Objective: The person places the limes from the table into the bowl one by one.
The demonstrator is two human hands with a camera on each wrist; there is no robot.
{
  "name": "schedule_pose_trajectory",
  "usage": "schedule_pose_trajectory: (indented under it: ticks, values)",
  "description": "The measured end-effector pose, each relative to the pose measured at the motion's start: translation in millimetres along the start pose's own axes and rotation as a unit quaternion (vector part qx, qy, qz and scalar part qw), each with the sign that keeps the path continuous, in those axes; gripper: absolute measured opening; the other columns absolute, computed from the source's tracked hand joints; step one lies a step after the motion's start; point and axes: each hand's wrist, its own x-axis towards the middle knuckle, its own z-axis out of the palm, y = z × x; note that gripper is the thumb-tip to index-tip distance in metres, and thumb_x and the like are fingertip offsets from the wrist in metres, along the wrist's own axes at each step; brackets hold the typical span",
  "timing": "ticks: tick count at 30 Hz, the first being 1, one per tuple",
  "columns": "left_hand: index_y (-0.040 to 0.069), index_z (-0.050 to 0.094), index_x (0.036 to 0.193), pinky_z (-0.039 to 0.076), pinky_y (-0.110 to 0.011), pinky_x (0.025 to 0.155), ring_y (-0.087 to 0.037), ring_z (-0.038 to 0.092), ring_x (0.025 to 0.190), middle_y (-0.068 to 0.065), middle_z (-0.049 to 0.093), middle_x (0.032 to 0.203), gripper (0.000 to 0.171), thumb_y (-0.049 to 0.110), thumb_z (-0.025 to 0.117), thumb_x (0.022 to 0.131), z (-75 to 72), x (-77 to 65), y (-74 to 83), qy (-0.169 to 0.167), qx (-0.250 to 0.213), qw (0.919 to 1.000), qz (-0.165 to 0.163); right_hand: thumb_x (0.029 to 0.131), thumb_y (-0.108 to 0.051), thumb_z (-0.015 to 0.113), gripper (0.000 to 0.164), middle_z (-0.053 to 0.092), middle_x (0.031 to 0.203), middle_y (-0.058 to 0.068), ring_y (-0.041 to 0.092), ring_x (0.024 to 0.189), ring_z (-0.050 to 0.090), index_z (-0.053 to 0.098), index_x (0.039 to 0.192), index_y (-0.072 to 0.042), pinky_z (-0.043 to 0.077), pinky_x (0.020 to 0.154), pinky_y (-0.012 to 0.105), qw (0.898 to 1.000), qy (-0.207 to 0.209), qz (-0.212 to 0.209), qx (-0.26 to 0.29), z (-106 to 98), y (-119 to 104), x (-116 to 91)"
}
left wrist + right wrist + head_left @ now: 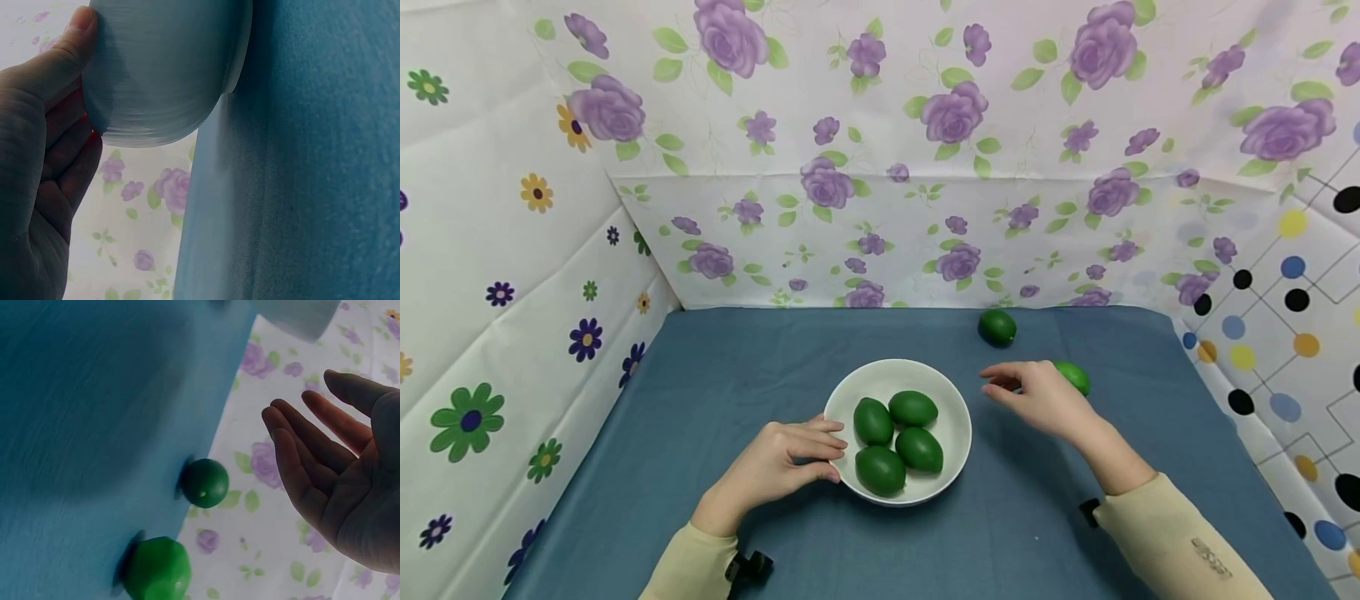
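Observation:
A white bowl (955, 433) holds several dark green limes (880, 469). At its left side my left hand (782, 458) holds the rim, thumb and fingertips at the edge. The left wrist view has the thumb against the wall of the bowl (162, 69), with the other fingers partly hidden by it. My right hand (1045, 398) hovers over the cloth right of the bowl, fingers loosely bent around nothing. Behind it, a brighter green lime (1075, 377) is partly covered by the hand. A dark green lime (997, 327) lies farther back; both show in the right wrist view.
Blue cloth (760, 350) covers the table. A floral curtain (910, 242) rises along the back edge, and patterned sheets (497, 333) enclose the left and right sides.

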Motion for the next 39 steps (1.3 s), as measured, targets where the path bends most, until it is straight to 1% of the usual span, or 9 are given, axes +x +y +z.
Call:
schedule_pose_trajectory:
  ticks: [4,7,10,18,25,34,39]
  values:
    - [0.012,0.08,0.105,0.047,-0.053,0.105,-0.025,0.065,0.116,0.001,0.074,0.107,0.03,0.017,0.087,0.076,0.9,-1.3,-0.7,0.0,-0.006,0.9999,-0.009,0.098,-0.038,0.065,0.03,0.072,0.107,-0.009,0.01,0.095,0.068,0.07,0.124,-0.024,0.061,0.08,0.038,1.0,-0.002,0.018,-0.014,2,9,7]
    - [0.009,0.08,0.104,0.046,-0.054,0.105,-0.026,0.065,0.116,-0.002,0.075,0.106,0.03,0.016,0.087,0.075,1.1,-1.6,-1.0,0.0,-0.009,0.9999,-0.013,0.099,-0.036,0.065,0.03,0.072,0.107,-0.006,0.013,0.095,0.068,0.07,0.124,-0.022,0.061,0.079,0.039,1.0,0.001,0.022,-0.02,3,15,11]
    - [0.009,0.08,0.103,0.046,-0.054,0.106,-0.026,0.065,0.116,-0.001,0.075,0.106,0.029,0.016,0.087,0.076,0.9,-1.4,-0.8,0.0,-0.011,0.9998,-0.015,0.099,-0.036,0.065,0.03,0.072,0.107,-0.005,0.014,0.095,0.068,0.071,0.124,-0.021,0.061,0.078,0.039,0.999,0.004,0.025,-0.022,3,19,14]
    - [0.016,0.079,0.107,0.046,-0.051,0.106,-0.022,0.065,0.117,-0.001,0.075,0.105,0.029,0.019,0.085,0.079,0.9,-1.2,-2.3,0.002,-0.017,0.9998,-0.009,0.1,-0.034,0.064,0.033,0.072,0.108,-0.002,0.016,0.095,0.069,0.07,0.125,-0.015,0.061,0.079,0.041,0.999,-0.005,0.031,-0.032,5,25,24]
    - [0.018,0.079,0.107,0.046,-0.052,0.106,-0.022,0.065,0.117,-0.005,0.076,0.104,0.028,0.02,0.085,0.08,1.3,-2.1,-4.4,0.003,-0.02,0.9998,-0.004,0.099,-0.03,0.064,0.03,0.073,0.106,-0.001,0.016,0.091,0.069,0.072,0.123,-0.014,0.061,0.077,0.042,0.998,0.002,0.035,-0.047,7,30,32]
    - [0.018,0.079,0.107,0.047,-0.053,0.105,-0.022,0.065,0.116,0.005,0.074,0.107,0.028,0.02,0.085,0.079,1.7,-1.8,-4.6,0.003,-0.02,0.9998,-0.007,0.099,-0.03,0.064,0.03,0.073,0.107,0.0,0.017,0.092,0.069,0.072,0.123,-0.014,0.061,0.077,0.041,0.998,-0.01,0.046,-0.052,11,35,35]
    - [0.011,0.08,0.103,0.046,-0.055,0.105,-0.022,0.065,0.117,0.005,0.074,0.108,0.026,0.019,0.085,0.079,1.2,-1.8,-4.3,0.003,-0.027,0.9996,-0.009,0.099,-0.03,0.065,0.03,0.073,0.109,0.001,0.017,0.094,0.069,0.072,0.123,-0.014,0.061,0.077,0.041,0.997,-0.016,0.047,-0.053,14,37,35]
